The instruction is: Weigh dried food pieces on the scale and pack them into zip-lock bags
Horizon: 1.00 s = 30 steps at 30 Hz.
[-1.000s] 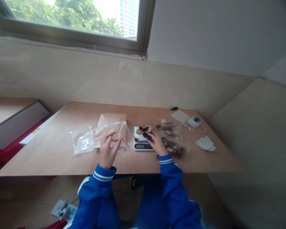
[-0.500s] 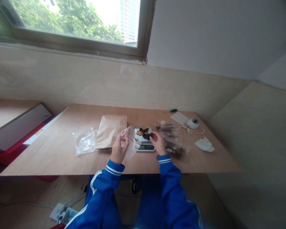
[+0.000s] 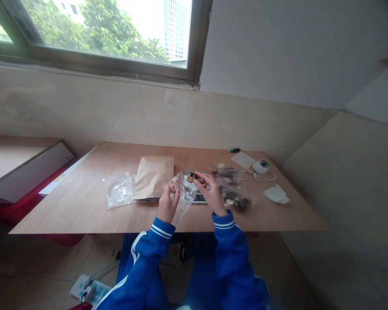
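Observation:
My left hand (image 3: 168, 201) pinches a clear zip bag with a red seal line (image 3: 185, 189), which hangs in front of the scale. Over the white kitchen scale (image 3: 200, 199) is my right hand (image 3: 210, 189), its thumb and fingers closed on a dark dried piece (image 3: 195, 175). More brown dried pieces (image 3: 190, 178) lie on the scale's plate, partly hidden by the hand. Filled clear bags of dark and pale dried pieces (image 3: 239, 201) rest just right of the scale.
A brown paper pouch (image 3: 155, 176) and a stack of clear bags (image 3: 118, 189) lie to the left. On the right are a white camera (image 3: 261, 166) with its cable, a crumpled white tissue (image 3: 276, 194), a white card (image 3: 243, 160) and a green screwdriver (image 3: 235, 150).
My right hand has moved left across the scale and lifted a dark piece. My left hand and its bag have shifted slightly right, nearer the scale.

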Each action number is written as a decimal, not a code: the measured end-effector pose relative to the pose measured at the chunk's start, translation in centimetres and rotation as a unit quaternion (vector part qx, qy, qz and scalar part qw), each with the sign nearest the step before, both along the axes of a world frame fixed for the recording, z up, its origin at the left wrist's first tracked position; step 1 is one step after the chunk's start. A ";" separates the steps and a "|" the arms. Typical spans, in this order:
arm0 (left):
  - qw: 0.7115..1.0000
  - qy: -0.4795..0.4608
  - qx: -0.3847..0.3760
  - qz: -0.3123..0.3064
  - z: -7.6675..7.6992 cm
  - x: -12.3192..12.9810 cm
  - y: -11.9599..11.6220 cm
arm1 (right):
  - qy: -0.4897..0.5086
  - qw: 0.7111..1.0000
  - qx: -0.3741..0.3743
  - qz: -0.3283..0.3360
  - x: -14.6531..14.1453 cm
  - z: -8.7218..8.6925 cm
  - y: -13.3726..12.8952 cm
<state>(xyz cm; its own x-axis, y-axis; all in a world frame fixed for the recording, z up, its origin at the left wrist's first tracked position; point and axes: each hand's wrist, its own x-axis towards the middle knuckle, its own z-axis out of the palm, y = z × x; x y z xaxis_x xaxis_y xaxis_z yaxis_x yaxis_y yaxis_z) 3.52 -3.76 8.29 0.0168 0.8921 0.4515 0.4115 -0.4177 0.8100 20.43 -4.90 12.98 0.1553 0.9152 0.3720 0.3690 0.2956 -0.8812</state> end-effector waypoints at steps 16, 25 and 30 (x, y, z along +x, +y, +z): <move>0.991 -0.035 -0.004 0.127 0.7 -2.6 -1.5 | -0.285 0.936 -0.082 -0.187 -2.5 -10.0 3.6; 0.992 -0.035 -0.028 0.118 1.4 -3.4 -2.3 | -0.272 0.946 -0.067 -0.162 -0.3 -9.8 4.0; 0.993 -0.027 -0.024 0.115 1.2 -3.1 -2.2 | -0.246 0.955 -0.042 -0.160 1.5 -9.9 4.4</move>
<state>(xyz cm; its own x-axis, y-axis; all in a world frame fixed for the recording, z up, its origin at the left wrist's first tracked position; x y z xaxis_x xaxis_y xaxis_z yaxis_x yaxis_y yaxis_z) 0.39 -5.92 9.46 -0.2137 0.8895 0.4039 0.4469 -0.2786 0.8501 21.93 -0.50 3.10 0.2575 0.8803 0.3984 0.8036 0.0339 -0.5942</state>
